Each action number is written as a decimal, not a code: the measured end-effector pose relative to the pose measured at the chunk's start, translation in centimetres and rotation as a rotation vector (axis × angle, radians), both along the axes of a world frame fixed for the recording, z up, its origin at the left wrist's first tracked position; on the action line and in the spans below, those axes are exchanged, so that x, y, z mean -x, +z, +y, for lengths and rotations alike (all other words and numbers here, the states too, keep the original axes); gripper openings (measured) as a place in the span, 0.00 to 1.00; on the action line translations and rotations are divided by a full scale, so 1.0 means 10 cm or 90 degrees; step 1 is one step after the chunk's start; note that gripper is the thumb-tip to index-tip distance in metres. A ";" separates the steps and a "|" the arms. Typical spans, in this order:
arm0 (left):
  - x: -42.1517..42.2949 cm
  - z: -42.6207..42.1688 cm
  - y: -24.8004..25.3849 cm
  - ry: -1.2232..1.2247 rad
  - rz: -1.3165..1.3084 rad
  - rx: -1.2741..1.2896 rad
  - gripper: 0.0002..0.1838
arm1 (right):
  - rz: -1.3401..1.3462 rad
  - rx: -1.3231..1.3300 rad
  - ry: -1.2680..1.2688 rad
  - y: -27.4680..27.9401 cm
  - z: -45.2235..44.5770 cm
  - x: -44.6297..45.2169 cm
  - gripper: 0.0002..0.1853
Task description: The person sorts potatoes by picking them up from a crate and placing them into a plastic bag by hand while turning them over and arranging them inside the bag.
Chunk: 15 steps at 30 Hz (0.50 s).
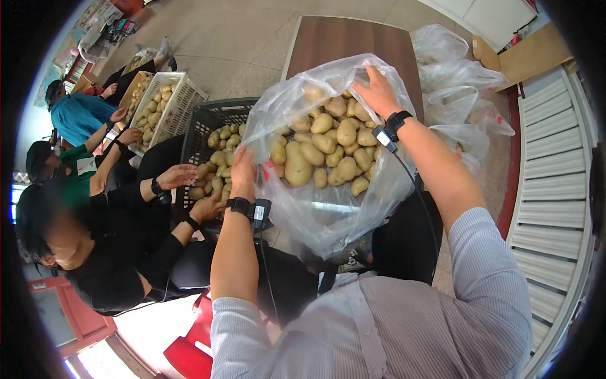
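Your left hand (242, 172) is at the left side of the mouth of a clear plastic bag (328, 224), its fingers pointing up along the film. Your right hand (377, 93) is at the far right part of the same mouth, with the thumb set apart from the fingers, against the film. Whether either hand pinches the plastic, it is not possible to tell. The two hands are well apart, and the bag is wide open between them.

Inside the bag there are many potatoes (346, 132), in a heap; one at the left of the heap is clearly larger than the others. The bag is at the near end of a brown table (356, 44), directly in front of you. Each of your wrists wears a black band with a small device, and from each a thin cable goes down.

Just beside the bag, on your left, is a black crate (228, 108) with more potatoes. A person in black (120, 252) has both hands at this crate, one of them touching the potatoes. Farther to the left is a white crate (180, 104), also with potatoes, and other people sit near it. On your right, beyond the table, several filled plastic bags (467, 82) lie near a white radiator (548, 234).
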<state>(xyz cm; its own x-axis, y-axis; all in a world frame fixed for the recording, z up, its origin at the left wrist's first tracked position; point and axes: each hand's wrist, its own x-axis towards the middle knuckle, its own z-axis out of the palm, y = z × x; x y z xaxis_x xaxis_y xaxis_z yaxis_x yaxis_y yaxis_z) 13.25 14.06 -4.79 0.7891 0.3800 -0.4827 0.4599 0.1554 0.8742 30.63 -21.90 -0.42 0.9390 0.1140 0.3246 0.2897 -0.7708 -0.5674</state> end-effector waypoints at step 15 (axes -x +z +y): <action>0.15 -0.27 -0.25 -0.074 -0.083 -0.382 0.23 | -0.002 -0.086 0.141 0.06 -0.07 1.95 0.21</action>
<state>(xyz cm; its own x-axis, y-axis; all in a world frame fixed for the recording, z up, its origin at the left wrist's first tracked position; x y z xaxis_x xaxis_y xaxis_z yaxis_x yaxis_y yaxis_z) 11.71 11.34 -7.25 0.8800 0.4624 -0.1082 0.3272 -0.4253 0.8438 11.15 -22.57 0.20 0.8950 0.2724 0.3532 0.4447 -0.6059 -0.6596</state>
